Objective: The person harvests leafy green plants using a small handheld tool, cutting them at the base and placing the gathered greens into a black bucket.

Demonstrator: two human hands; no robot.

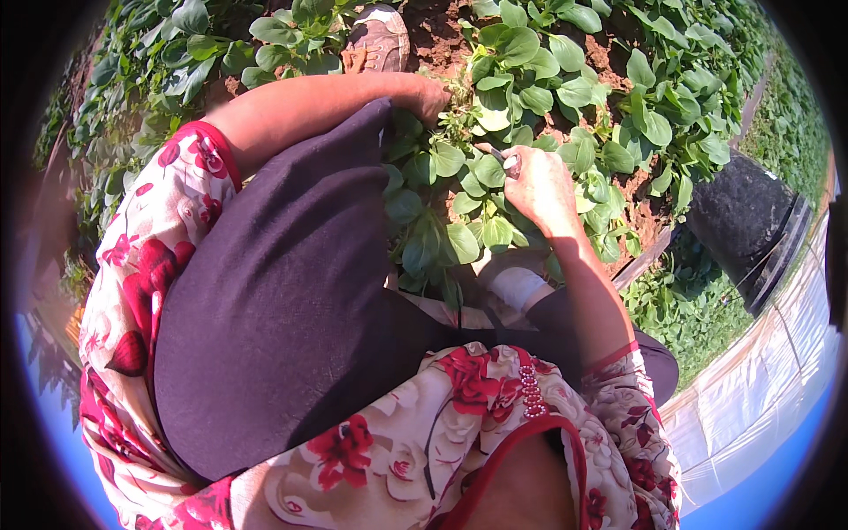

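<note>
My right hand (541,191) is closed round the handle of a small knife (496,155), its thin blade pointing left among the leaves. Beyond my bent knee, my left hand (429,99) reaches down to the soil, its fingers partly hidden. It looks closed on a tuft of fine-leaved weeds (457,113). Leafy green plants (473,172) with broad rounded leaves grow around and below both hands. The knife tip is a short way from the weeds, among these leaves.
My brown shoe (378,42) stands on reddish soil (433,35) between plants. My dark-clothed knee (283,265) bulges up at the left. A black bucket (746,221) lies tilted at the right. Past it are more greenery and white sheeting (760,380).
</note>
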